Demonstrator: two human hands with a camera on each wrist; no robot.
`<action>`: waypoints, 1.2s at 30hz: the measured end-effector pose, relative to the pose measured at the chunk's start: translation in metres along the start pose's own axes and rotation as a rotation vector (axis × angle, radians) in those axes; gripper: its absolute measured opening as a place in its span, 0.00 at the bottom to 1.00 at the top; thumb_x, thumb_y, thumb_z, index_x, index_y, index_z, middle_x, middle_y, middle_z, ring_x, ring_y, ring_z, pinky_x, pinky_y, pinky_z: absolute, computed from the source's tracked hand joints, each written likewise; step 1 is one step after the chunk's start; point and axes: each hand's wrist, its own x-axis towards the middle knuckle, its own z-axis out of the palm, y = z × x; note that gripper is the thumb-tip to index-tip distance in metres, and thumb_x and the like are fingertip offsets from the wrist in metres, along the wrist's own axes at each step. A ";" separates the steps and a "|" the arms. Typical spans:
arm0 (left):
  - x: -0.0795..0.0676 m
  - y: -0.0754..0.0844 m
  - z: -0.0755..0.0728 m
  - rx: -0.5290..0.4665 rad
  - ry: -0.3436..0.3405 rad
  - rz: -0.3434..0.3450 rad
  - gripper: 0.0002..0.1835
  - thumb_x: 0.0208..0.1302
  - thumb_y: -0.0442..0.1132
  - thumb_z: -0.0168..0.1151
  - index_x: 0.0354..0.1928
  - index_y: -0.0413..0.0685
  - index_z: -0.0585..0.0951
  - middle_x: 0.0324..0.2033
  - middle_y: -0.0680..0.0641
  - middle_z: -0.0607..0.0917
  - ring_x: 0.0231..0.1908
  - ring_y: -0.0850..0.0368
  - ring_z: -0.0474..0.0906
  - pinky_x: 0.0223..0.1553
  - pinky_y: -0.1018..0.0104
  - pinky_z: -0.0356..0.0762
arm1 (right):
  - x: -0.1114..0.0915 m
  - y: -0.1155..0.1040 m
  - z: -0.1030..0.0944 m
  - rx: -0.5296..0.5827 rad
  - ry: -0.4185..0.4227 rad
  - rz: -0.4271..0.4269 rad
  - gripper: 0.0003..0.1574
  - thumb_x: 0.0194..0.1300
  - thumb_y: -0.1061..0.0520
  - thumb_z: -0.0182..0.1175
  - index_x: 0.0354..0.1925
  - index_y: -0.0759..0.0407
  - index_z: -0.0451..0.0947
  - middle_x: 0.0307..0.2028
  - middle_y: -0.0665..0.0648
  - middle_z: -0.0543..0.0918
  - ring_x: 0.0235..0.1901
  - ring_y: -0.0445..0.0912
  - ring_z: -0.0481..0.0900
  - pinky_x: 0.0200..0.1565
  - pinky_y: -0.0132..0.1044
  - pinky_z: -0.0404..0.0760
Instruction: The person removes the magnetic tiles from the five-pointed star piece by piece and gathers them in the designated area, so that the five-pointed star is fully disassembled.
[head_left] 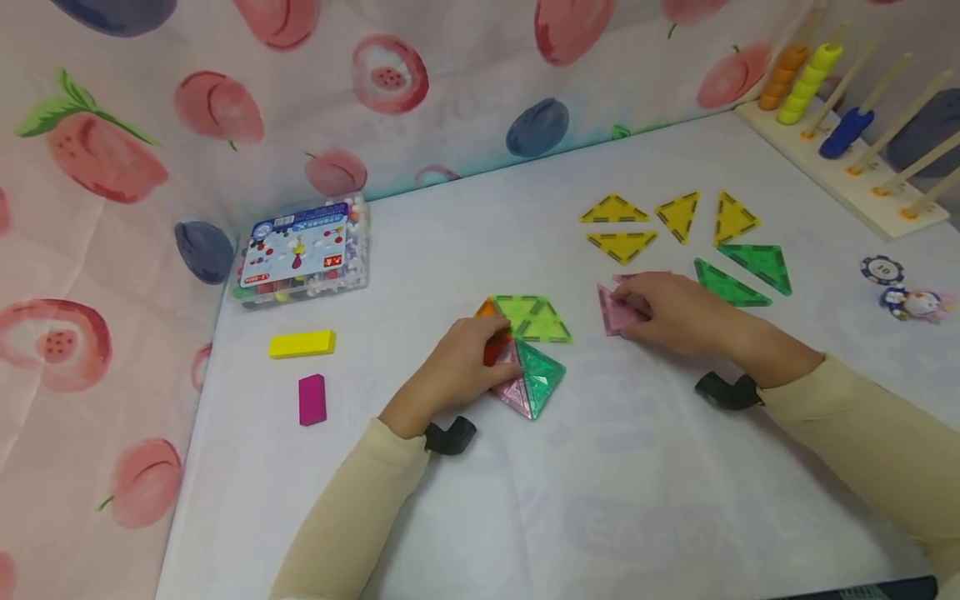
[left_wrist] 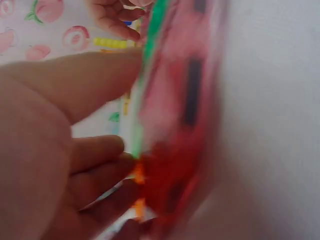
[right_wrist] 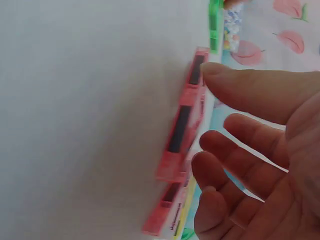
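Some tiles (head_left: 513,396) beneath both hands (head_left: 459,357) (head_left: 686,317)

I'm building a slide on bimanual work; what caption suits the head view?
Left hand rests on a cluster of multicolored triangular tiles; right hand touches pink tiles.

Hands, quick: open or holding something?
Left hand: open, touching the joined tiles.
Right hand: touching pink tiles; whether it grips can't be told.
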 end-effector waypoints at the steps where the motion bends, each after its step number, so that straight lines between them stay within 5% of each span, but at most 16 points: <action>1: -0.004 0.001 -0.002 -0.004 -0.025 -0.013 0.32 0.54 0.49 0.63 0.60 0.49 0.67 0.49 0.52 0.71 0.48 0.57 0.63 0.46 0.65 0.68 | 0.000 0.000 0.000 0.015 0.004 0.006 0.28 0.52 0.51 0.65 0.52 0.56 0.72 0.52 0.58 0.72 0.50 0.52 0.68 0.48 0.49 0.71; 7: -0.027 0.002 -0.013 -0.019 -0.149 -0.039 0.30 0.56 0.42 0.62 0.62 0.49 0.65 0.50 0.51 0.72 0.47 0.57 0.67 0.46 0.64 0.70 | 0.000 -0.001 -0.004 0.087 0.002 0.016 0.26 0.53 0.49 0.64 0.51 0.53 0.73 0.43 0.54 0.76 0.40 0.47 0.71 0.40 0.42 0.75; 10: -0.032 0.001 -0.012 -0.019 -0.108 -0.014 0.31 0.54 0.44 0.64 0.60 0.48 0.67 0.50 0.51 0.73 0.47 0.58 0.67 0.48 0.64 0.68 | 0.000 -0.004 -0.002 0.091 -0.003 -0.024 0.27 0.52 0.49 0.65 0.51 0.52 0.73 0.42 0.53 0.77 0.39 0.47 0.70 0.36 0.39 0.76; 14: -0.027 -0.002 -0.006 0.011 -0.029 0.043 0.36 0.51 0.50 0.66 0.61 0.45 0.66 0.55 0.50 0.70 0.53 0.56 0.63 0.54 0.64 0.63 | 0.002 -0.015 0.001 0.113 -0.032 -0.069 0.29 0.51 0.47 0.66 0.52 0.52 0.74 0.41 0.51 0.77 0.39 0.45 0.70 0.37 0.37 0.75; 20: -0.016 -0.004 0.002 0.113 -0.060 0.025 0.44 0.51 0.56 0.63 0.65 0.43 0.59 0.64 0.49 0.59 0.64 0.54 0.49 0.60 0.63 0.52 | 0.008 -0.035 0.012 0.132 -0.106 -0.136 0.29 0.52 0.46 0.65 0.52 0.52 0.73 0.39 0.48 0.78 0.39 0.44 0.71 0.40 0.37 0.73; 28: -0.004 -0.006 -0.003 0.203 0.013 -0.061 0.41 0.53 0.58 0.60 0.64 0.43 0.60 0.64 0.47 0.60 0.63 0.55 0.52 0.60 0.62 0.52 | 0.018 -0.054 0.022 0.110 -0.180 -0.166 0.35 0.51 0.42 0.65 0.55 0.53 0.70 0.50 0.49 0.74 0.49 0.45 0.69 0.50 0.45 0.68; 36: -0.006 -0.006 -0.007 0.214 0.000 -0.065 0.41 0.54 0.58 0.60 0.64 0.42 0.61 0.64 0.47 0.60 0.64 0.54 0.52 0.60 0.62 0.51 | 0.014 -0.072 0.033 -0.029 -0.232 -0.223 0.46 0.43 0.36 0.67 0.58 0.52 0.67 0.52 0.50 0.71 0.50 0.46 0.65 0.48 0.40 0.71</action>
